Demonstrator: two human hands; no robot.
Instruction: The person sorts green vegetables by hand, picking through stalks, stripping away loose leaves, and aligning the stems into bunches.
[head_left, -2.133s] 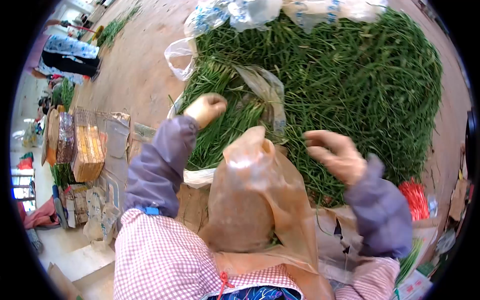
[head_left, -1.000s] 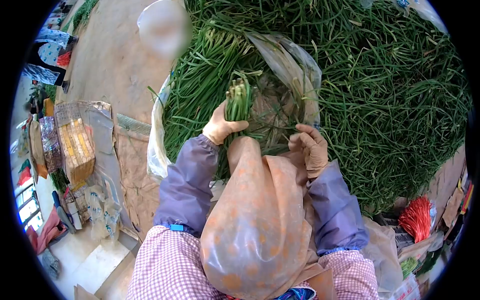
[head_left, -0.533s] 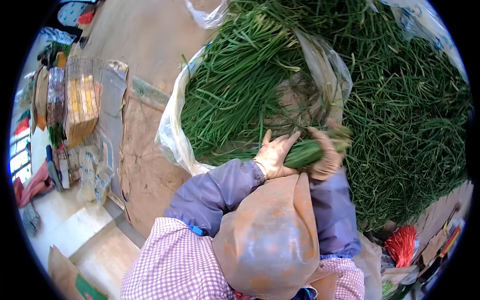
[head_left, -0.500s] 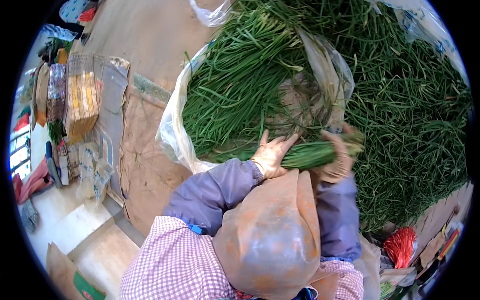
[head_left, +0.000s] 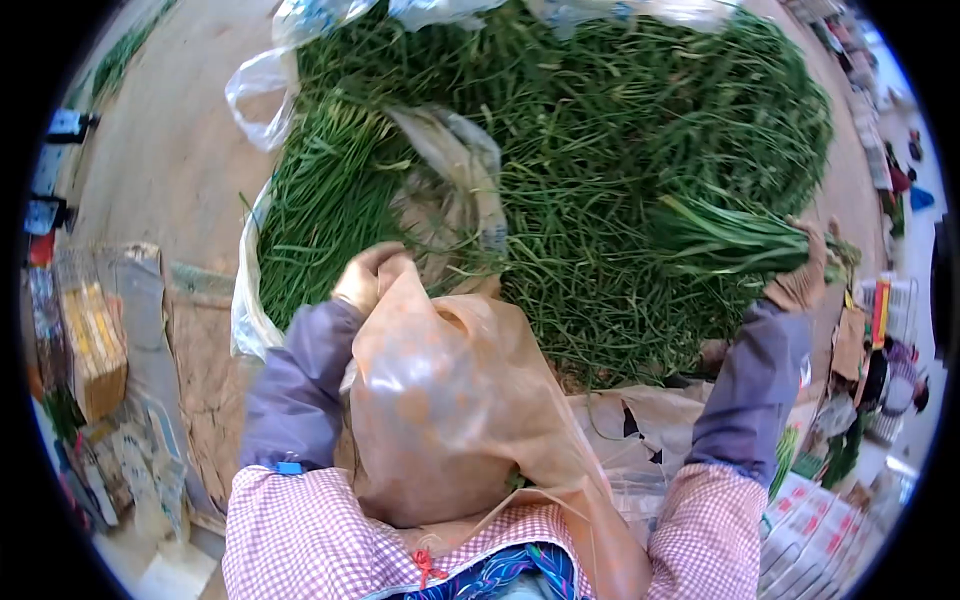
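Observation:
Out to the right, my right hand (head_left: 800,275) is closed round the base end of a bunch of long flat green leaves that look like chives (head_left: 730,240). The leaf tips point left over a large loose heap of the same greens (head_left: 600,150). My left hand (head_left: 367,275) is closed on the upper edge of the brownish plastic apron (head_left: 430,400), pulling it up into a peak. Just beyond it lie more neatly aligned chives (head_left: 325,200), on an opened clear plastic bag (head_left: 247,290).
A folded flap of plastic (head_left: 470,150) separates the aligned chives from the loose heap. Tan sheeting (head_left: 640,430) lies before the heap. To the left stands a yellowish bundle (head_left: 92,345). Printed boxes (head_left: 815,530) are at lower right, and another person (head_left: 895,385) is farther right.
My right hand has carried the chive bunch from in front of the bag far right over the heap. My left hand has left the bunch and grasped the apron. The view has turned right.

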